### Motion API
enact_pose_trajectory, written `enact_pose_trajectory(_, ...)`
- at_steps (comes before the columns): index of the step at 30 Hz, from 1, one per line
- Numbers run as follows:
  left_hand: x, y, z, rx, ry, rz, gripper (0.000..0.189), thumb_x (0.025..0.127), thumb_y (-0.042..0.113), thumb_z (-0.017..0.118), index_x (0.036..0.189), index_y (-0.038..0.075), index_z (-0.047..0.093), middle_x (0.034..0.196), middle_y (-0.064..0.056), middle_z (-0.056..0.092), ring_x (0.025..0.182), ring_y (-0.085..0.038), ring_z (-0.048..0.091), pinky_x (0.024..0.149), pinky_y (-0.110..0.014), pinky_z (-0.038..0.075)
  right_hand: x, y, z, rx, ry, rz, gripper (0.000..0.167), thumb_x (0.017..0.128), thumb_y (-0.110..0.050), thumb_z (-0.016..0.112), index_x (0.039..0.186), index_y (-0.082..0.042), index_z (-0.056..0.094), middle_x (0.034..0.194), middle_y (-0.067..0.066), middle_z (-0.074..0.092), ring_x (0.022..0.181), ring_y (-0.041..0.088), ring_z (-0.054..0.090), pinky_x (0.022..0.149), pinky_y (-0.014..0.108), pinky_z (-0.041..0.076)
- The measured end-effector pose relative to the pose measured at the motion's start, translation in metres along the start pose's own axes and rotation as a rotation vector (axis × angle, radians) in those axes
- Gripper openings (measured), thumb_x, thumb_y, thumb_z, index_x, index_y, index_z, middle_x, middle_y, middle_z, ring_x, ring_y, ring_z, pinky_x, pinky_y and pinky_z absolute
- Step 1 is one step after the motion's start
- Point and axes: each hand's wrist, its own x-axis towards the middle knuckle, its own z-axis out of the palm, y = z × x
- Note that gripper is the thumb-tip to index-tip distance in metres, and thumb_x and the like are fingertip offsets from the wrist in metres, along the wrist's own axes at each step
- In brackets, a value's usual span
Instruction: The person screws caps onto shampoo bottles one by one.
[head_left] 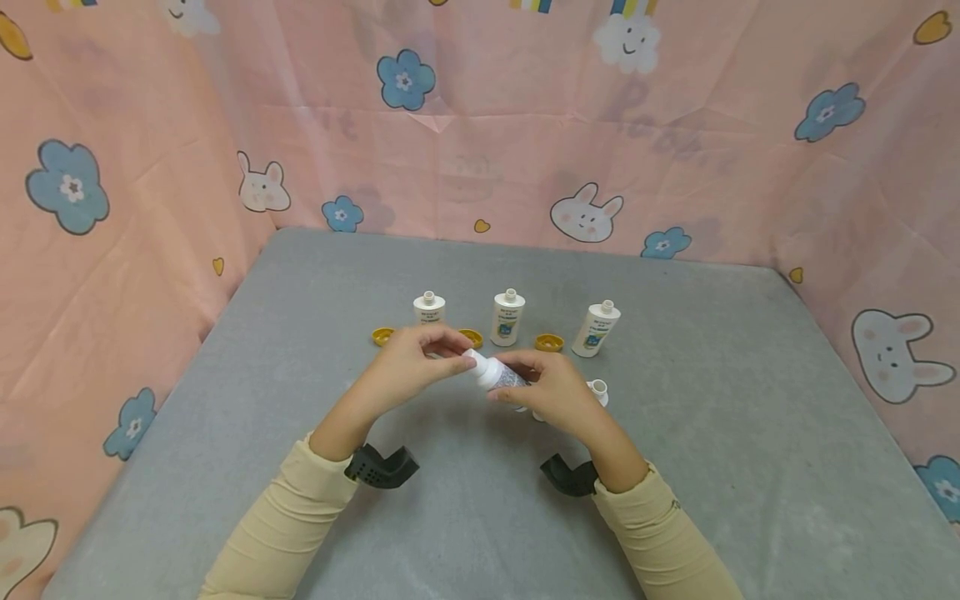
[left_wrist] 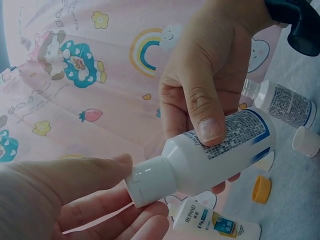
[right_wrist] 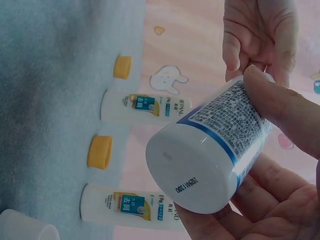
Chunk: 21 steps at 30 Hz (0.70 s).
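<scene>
A small white shampoo bottle [head_left: 507, 377] is held tilted above the table, its cap end toward the left. My right hand [head_left: 561, 392] grips its body, thumb across the printed back label, as the left wrist view shows. With thumb and fingers my left hand [head_left: 416, 365] pinches the white cap [left_wrist: 154, 181], which sits on the bottle's neck. The bottle's flat base [right_wrist: 192, 167] with a printed date faces the right wrist camera. Close behind my right hand, partly hidden by it, stands another uncapped bottle [left_wrist: 290, 106].
Uncapped bottles, a left one [head_left: 429, 308], a middle one [head_left: 508, 318] and a right one [head_left: 596, 329], stand in a row farther back. Yellow rings, one of them [head_left: 549, 342] at the right, lie between them. A loose white cap [left_wrist: 306, 141] rests on the grey table [head_left: 712, 433].
</scene>
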Motion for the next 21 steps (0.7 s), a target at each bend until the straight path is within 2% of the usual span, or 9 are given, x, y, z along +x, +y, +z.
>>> enact_pose_trajectory(7, -0.0006, 0.0001, 0.0002, -0.007, -0.018, 0.006, 0.028, 0.089, 0.023, 0.076, 0.113, 0.010, 0.072, 0.111, -0.006, 0.072, 0.103, -0.020, 0.068, 0.085, -0.034, 0.058, 0.0005, 0.0013, 0.0002, -0.003, -0.001, -0.004, 0.042, 0.079, -0.018, 0.084, 0.117, -0.004, 0.072, 0.116, 0.012, 0.072, 0.107, 0.026, 0.068, 0.085, 0.037, 0.058)
enact_pose_trajectory(17, -0.0018, 0.0001, -0.0006, -0.036, -0.053, 0.050, 0.033, 0.090, 0.016, 0.074, 0.121, 0.006, 0.068, 0.123, -0.009, 0.069, 0.113, -0.024, 0.066, 0.090, -0.035, 0.059, 0.0004, 0.0012, 0.0002, 0.001, 0.000, 0.005, 0.042, 0.079, -0.018, 0.085, 0.116, -0.005, 0.072, 0.115, 0.012, 0.072, 0.106, 0.025, 0.068, 0.083, 0.036, 0.058)
enact_pose_trajectory(21, -0.0016, 0.0000, -0.0010, -0.071, -0.033, 0.034, 0.039, 0.089, 0.019, 0.076, 0.125, 0.008, 0.065, 0.125, -0.010, 0.068, 0.114, -0.023, 0.066, 0.090, -0.035, 0.058, 0.0010, 0.0012, 0.0005, 0.002, 0.002, 0.003, 0.042, 0.079, -0.018, 0.085, 0.117, -0.004, 0.072, 0.114, 0.012, 0.072, 0.106, 0.025, 0.068, 0.083, 0.035, 0.058)
